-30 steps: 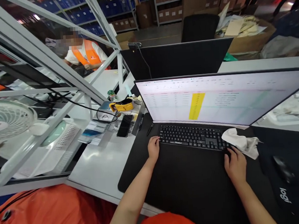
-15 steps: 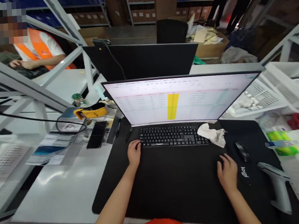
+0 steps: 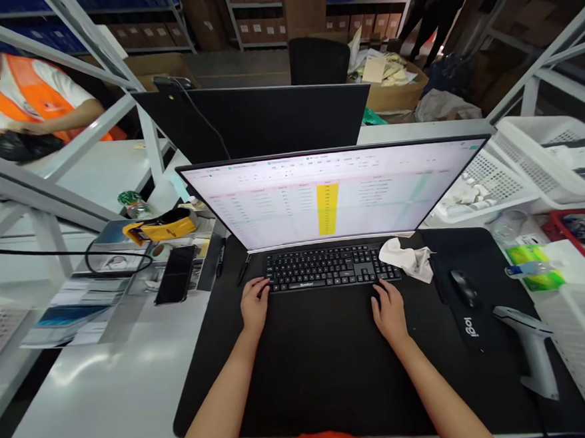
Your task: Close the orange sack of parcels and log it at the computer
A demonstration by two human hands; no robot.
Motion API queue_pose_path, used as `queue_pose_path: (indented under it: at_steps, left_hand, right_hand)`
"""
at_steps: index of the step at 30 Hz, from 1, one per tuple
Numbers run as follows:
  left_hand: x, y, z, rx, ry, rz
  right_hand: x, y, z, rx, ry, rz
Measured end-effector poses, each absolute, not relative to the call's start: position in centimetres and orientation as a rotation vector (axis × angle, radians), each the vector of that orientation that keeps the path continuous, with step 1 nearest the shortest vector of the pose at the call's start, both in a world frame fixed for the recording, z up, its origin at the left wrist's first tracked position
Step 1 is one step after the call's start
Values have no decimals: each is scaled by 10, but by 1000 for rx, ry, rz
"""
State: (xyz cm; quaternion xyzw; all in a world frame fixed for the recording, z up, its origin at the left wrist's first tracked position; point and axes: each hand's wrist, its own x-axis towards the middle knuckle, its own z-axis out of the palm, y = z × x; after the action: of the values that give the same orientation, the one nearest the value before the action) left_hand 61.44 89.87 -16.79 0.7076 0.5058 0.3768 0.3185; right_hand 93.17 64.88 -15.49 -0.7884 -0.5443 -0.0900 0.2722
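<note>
My left hand [image 3: 255, 303] rests at the lower left corner of a black keyboard [image 3: 321, 269], its fingertips on or beside the edge keys. At the keyboard's lower right, my right hand [image 3: 389, 309] lies with fingers stretched forward, the tips near the bottom keys. Both hands hold nothing. Behind the keyboard stands a monitor [image 3: 271, 204] showing a spreadsheet with a yellow column. A crumpled white tissue [image 3: 408, 259] overlaps the keyboard's right end. Further right, a black mouse [image 3: 464, 288] sits on a mouse pad [image 3: 473, 330].
A grey barcode scanner [image 3: 532, 349] lies on the desk mat's right side. White baskets [image 3: 516, 193] stand at the right. On the left are a phone [image 3: 176, 275], a yellow-and-black strap-like item [image 3: 167, 228] and booklets [image 3: 73, 314]. A person in an orange vest [image 3: 38, 96] sits beyond the frame.
My right hand has moved left from beside the mouse pad to the keyboard's lower right edge. My left hand stays at the keyboard's left end. The view has shifted slightly right.
</note>
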Motion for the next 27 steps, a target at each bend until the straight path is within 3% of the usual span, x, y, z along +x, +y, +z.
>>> queue_pose_path:
  at_steps: [16,27]
  left_hand:
    - [600,928,-171,1941,1251,762]
    - [602,925,-171,2071,1260,847]
  right_hand:
    - [932,668,-156,-2259,-1519,-395]
    - [928,673,-160,-2233,-1397,-409]
